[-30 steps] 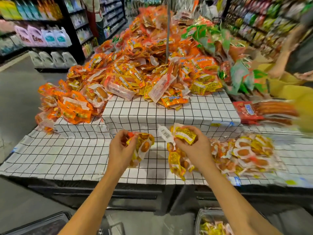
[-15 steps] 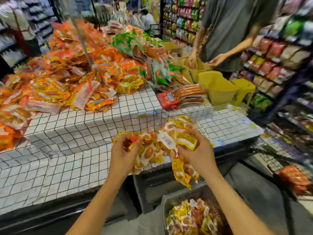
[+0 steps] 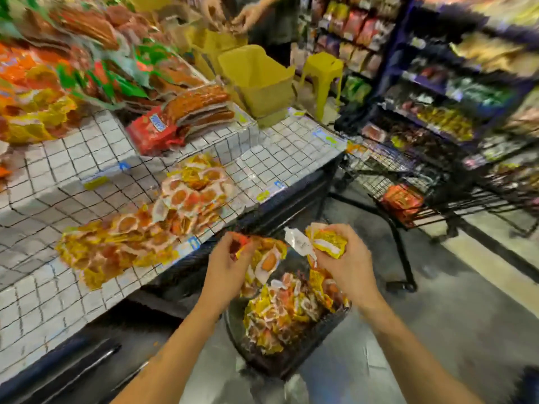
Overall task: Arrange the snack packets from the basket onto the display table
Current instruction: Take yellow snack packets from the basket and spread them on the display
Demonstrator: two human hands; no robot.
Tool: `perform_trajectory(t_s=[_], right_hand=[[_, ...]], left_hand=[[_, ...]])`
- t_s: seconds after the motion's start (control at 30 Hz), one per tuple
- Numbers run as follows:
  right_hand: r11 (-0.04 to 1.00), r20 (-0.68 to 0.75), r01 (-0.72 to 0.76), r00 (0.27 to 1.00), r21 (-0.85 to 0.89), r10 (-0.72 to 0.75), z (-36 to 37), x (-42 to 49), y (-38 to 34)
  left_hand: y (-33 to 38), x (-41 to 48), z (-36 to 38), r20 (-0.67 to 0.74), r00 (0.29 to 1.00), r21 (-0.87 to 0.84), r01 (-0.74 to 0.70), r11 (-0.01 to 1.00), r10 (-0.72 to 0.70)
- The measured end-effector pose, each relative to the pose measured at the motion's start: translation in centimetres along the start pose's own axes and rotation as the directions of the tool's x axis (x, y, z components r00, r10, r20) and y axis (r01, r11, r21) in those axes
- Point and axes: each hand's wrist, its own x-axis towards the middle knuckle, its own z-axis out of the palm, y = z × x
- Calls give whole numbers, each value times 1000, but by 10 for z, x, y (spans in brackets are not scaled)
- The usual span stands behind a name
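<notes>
Basket holding yellow snack packets, wire cart holding orange pack

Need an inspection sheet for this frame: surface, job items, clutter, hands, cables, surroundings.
Surface: display table, white checked cloth, two tiers.
Job's things: snack packets piled on the lower tier; more in the basket on the floor beside the table.
Clutter: red sausage packs on the upper tier; yellow carton at the far end.
Hands: left hand and right hand each grip packets above the basket.
Cables: nothing seen.
Surroundings: stocked shelves, black wire cart, yellow stool, another person's hand; view is motion-blurred.
</notes>
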Motion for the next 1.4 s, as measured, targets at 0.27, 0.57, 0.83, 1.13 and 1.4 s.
perform_trajectory(t_s=[0.27,0.57,0.83,1.13,1.4], right_hand=[[970,-92,-244,966,-5,243,31,3,94],[911,-26,-412,911,-36,411,130,-9,232],[873,93,-458,874,-165,476,207,-23,345],[804,306,-253,830,-538,466,220,-24,392],[714,422,94,856,-694,297,173,8,287]], left_hand=[[-91,41,68,193,977,103,71,992,-90],[-240,50,132,225,927,218,251,943,-299],[-366,43,167,165,908,293,327,898,-384],[-406,31,173,258,881,492,235,838,-398],[-300,37,136,275,904,653,75,754,-328]])
